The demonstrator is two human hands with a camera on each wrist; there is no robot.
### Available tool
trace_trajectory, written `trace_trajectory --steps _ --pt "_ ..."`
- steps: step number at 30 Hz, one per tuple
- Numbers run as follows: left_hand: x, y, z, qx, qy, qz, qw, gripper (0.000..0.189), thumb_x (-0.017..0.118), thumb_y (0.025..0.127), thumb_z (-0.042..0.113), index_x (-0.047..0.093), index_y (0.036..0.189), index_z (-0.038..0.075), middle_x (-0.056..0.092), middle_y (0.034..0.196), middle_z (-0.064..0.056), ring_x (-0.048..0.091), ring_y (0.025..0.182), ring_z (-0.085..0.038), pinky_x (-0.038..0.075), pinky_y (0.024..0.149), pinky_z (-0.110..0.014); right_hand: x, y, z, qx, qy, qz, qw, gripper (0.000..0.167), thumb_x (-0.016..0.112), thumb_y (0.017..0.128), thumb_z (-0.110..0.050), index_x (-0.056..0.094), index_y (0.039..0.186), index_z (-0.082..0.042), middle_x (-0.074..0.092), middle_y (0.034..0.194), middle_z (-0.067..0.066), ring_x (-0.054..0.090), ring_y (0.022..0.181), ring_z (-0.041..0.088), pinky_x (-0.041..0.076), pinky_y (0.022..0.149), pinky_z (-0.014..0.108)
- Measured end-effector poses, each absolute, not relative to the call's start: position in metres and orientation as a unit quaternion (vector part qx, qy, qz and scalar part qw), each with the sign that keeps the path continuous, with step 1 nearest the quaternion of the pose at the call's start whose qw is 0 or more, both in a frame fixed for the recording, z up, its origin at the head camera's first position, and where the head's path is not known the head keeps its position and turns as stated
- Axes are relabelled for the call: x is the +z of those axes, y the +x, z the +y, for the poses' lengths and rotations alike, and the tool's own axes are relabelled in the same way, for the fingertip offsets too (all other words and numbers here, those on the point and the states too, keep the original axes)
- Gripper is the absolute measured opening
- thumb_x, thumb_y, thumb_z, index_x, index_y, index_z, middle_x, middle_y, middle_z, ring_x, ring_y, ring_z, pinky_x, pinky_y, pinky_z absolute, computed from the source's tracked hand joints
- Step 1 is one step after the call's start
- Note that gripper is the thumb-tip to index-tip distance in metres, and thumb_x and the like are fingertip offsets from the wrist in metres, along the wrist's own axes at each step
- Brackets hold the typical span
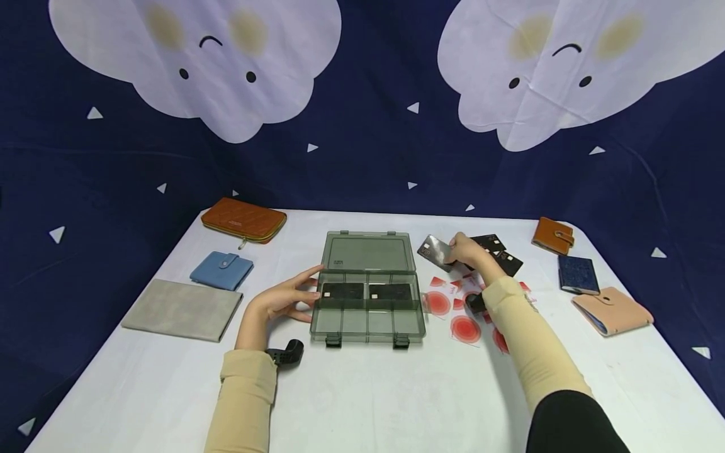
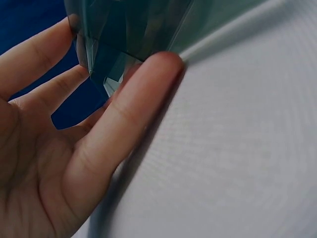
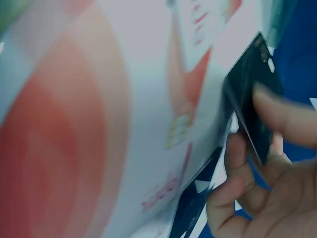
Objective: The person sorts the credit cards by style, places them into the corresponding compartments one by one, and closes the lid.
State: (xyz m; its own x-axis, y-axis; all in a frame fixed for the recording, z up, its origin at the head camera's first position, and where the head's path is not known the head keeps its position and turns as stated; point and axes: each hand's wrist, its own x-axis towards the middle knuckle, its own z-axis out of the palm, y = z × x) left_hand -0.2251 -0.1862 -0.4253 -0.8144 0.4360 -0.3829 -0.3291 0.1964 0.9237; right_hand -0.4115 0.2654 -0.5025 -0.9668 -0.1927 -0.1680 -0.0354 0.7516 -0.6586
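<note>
A: Quick, R hand (image 1: 471, 250) fingers?
B: Clamped, thumb vs fingers, on a dark card (image 1: 435, 250). Card's tilted, w/ a shiny glare in the head view. Can't tell if it touches the table (image 1: 430, 390).
A: L hand (image 1: 287, 294)?
B: Fingers apart, fairly straight, touching the L side of the clear grey box (image 1: 352, 322). L wrist view has the thumb along the box's lower edge, other fingers on the far side.
A: Where's the dark card, exactly?
B: R of the box lid (image 1: 368, 251), just L of some loose black cards (image 1: 506, 261) by the R hand. Red-and-white cards (image 1: 466, 329) lie spread nearer the person, partly under the R forearm; close up & blurry in the R wrist view.
A: Box?
B: Lid's open, laid back. Two black cards, one per compartment, in the back row: L one (image 1: 342, 291), R one (image 1: 391, 292).
A: Further out?
B: L side, back to front: brown zip wallet (image 1: 243, 219), blue wallet (image 1: 222, 270), grey wallet (image 1: 184, 308). R side: small brown wallet (image 1: 553, 236), dk blue wallet (image 1: 578, 275), peach wallet (image 1: 612, 310). Behind it all, a navy backdrop (image 1: 362, 170) w/ clouds & triangles.
</note>
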Motion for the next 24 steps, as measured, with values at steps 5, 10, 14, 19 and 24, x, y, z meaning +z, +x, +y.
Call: trace_trajectory --steps 5,10,14,19,24 --pt "-0.425 -0.225 -0.186 0.633 0.040 0.712 0.302 0.075 0.059 0.090 0.013 0.015 0.149 0.028 0.009 0.148 -0.017 0.037 0.118 -0.041 0.056 0.072 -0.043 -0.463 -0.395 0.247 -0.396 -0.065 0.912 0.081 0.033 0.066 0.081 -0.007 0.052 0.109 0.002 0.056 0.097 0.018 0.053 0.067 0.021 0.046 0.056 0.034" --pt "-0.426 -0.226 -0.186 0.633 0.041 0.712 0.302 0.075 0.058 0.090 0.013 0.015 0.149 0.028 0.009 0.148 -0.017 0.038 0.116 -0.039 0.056 0.072 -0.043 -0.369 -0.323 0.187 -0.452 -0.058 0.884 0.101 0.025 0.048 0.092 -0.003 0.047 0.113 0.008 0.059 0.098 0.018 0.055 0.067 0.013 0.043 0.062 0.033" --pt "-0.426 -0.225 -0.186 0.631 0.041 0.714 0.302 0.075 0.058 0.090 0.013 0.015 0.150 0.028 0.008 0.148 -0.017 0.039 0.115 -0.038 0.056 0.072 -0.043 -0.348 -0.306 0.160 -0.489 -0.086 0.854 0.156 0.024 0.044 0.095 -0.008 0.047 0.115 0.005 0.061 0.087 0.004 0.054 0.069 0.010 0.041 0.069 0.035" --pt "-0.425 -0.225 -0.186 0.629 0.040 0.715 0.301 0.075 0.059 0.090 0.014 0.015 0.149 0.028 0.009 0.148 -0.017 0.040 0.114 -0.037 0.056 0.073 -0.043 -0.344 -0.294 0.130 -0.471 -0.136 0.853 0.178 0.026 0.044 0.094 -0.005 0.050 0.119 0.002 0.058 0.102 0.013 0.050 0.077 0.015 0.043 0.074 0.041" --pt "-0.425 -0.225 -0.185 0.630 0.042 0.714 0.301 0.075 0.058 0.090 0.013 0.015 0.149 0.028 0.010 0.148 -0.017 0.041 0.110 -0.035 0.056 0.073 -0.043 -0.348 -0.282 0.102 -0.418 -0.195 0.866 0.192 0.027 0.048 0.092 0.000 0.054 0.117 0.003 0.056 0.107 0.020 0.054 0.078 0.020 0.049 0.070 0.038"
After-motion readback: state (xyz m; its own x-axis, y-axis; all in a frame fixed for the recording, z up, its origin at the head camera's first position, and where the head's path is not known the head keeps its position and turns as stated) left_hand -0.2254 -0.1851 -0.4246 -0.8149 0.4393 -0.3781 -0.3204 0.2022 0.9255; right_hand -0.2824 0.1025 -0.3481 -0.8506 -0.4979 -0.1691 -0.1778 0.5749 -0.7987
